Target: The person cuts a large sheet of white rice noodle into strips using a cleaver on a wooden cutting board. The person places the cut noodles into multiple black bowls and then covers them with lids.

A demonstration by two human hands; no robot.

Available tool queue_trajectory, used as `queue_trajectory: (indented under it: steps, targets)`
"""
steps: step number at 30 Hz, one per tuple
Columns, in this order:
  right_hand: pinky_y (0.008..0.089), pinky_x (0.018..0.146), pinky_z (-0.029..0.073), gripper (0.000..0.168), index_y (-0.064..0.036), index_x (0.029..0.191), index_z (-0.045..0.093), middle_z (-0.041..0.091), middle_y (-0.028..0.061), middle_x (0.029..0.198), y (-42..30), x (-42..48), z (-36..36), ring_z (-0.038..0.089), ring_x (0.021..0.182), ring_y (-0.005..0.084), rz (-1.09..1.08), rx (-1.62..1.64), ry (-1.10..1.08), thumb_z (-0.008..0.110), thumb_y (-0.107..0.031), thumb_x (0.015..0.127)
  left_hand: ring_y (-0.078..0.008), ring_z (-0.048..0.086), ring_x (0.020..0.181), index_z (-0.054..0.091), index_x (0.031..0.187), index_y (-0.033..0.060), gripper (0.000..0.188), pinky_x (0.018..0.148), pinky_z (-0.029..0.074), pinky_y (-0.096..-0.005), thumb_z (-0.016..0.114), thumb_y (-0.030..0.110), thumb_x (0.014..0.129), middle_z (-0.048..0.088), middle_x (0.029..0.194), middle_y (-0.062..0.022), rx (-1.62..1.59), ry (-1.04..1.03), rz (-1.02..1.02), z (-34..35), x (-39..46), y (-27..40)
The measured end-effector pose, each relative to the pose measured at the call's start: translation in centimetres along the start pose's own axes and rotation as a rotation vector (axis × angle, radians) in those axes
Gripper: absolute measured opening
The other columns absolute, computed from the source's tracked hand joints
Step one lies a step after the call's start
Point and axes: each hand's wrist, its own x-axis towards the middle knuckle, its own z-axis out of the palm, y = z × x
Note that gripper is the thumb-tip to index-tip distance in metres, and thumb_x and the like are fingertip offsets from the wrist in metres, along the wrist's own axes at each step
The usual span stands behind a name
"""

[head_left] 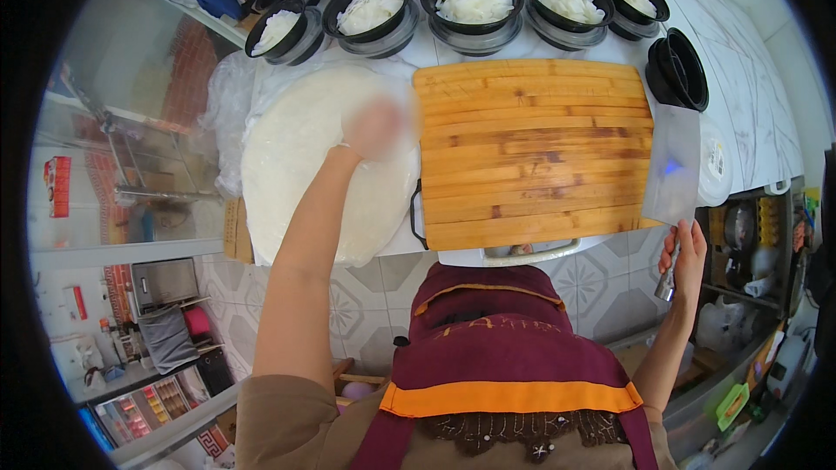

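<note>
My left hand (pixel 375 127) is over the right part of a large, round, glossy white slab (pixel 297 143) that looks like stacked noodle sheets. A blur covers the hand, so its fingers and any contact cannot be made out. In my right hand (pixel 689 251) is the metal handle of a broad cleaver (pixel 673 160). Its blade points away from me, over the right edge of a bamboo cutting board (pixel 522 156). The board's bare top bears dark stains. A white plastic lid or tub (pixel 715 160) shows beside the blade.
Along the back, black bowls with white flat noodles (pixel 475 1) sit on stacked containers. Nested black bowls (pixel 679 72) lie tilted at the board's far right. Clear plastic film (pixel 228 117) hangs left of the slab. A shelf with bags (pixel 728 320) is at lower right.
</note>
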Motion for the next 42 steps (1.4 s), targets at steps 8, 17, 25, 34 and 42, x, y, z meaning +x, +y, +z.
queue_trajectory:
  steps: [8, 17, 25, 34, 42]
  targets:
    - [0.0213, 0.032, 0.032, 0.021, -0.006, 0.085, 0.044, 0.043, 0.0014, 0.057, 0.0, -0.2, 0.7, 0.038, 0.037, 0.0072, 0.005, 0.003, -0.062, 0.045, -0.025, 0.093, -0.0298, 0.057, 0.068, 0.059, 0.069, 0.0037, 0.021, 0.068, 0.046, -0.0373, 0.055, 0.023, 0.077, 0.059, 0.072, -0.0149, 0.088, -0.286, -0.042, -1.6, -0.1, -0.6]
    - [0.0215, 0.032, 0.031, 0.020, -0.006, 0.085, 0.044, 0.042, 0.0012, 0.057, -1.1, -0.8, 2.8, 0.037, 0.036, 0.0073, 0.017, 0.006, -0.028, 0.044, -0.025, 0.093, -0.0231, 0.061, 0.072, 0.060, 0.084, 0.0008, 0.027, 0.068, 0.050, -0.0338, 0.045, 0.023, 0.083, 0.062, 0.084, -0.0133, -1.220, 0.341, -1.007, 0.8, -4.7, -5.7]
    - [0.0222, 0.032, 0.031, 0.020, -0.006, 0.086, 0.045, 0.042, 0.0014, 0.057, -1.4, -1.3, 4.9, 0.037, 0.036, 0.0077, -0.014, -0.009, -0.048, 0.045, -0.025, 0.093, -0.0196, 0.059, 0.091, 0.053, 0.112, -0.0026, 0.048, 0.080, 0.049, -0.0359, 0.061, 0.033, 0.081, 0.060, 0.103, -0.0106, -0.959, -0.416, -0.963, -5.7, -10.3, -7.3]
    - [0.0219, 0.032, 0.032, 0.021, -0.006, 0.088, 0.046, 0.041, 0.0009, 0.057, -1.9, -1.6, 7.8, 0.037, 0.036, 0.0078, -0.059, -0.038, -0.111, 0.044, -0.026, 0.093, -0.0223, 0.045, 0.113, 0.047, 0.117, 0.0062, 0.058, 0.092, 0.038, -0.0420, 0.051, 0.054, 0.083, 0.052, 0.117, -0.0103, -1.570, 0.398, -0.919, -8.9, -26.5, -12.4]
    - [0.0214, 0.031, 0.032, 0.020, -0.007, 0.090, 0.047, 0.041, 0.0009, 0.056, -3.5, -1.7, 9.5, 0.037, 0.036, 0.0078, -0.074, -0.037, -0.148, 0.046, -0.026, 0.093, -0.0276, 0.040, 0.119, 0.047, 0.116, 0.0045, 0.060, 0.101, 0.030, -0.0423, 0.037, 0.057, 0.088, 0.048, 0.122, -0.0108, -1.354, 1.389, -0.663, -17.6, -31.1, -12.7]
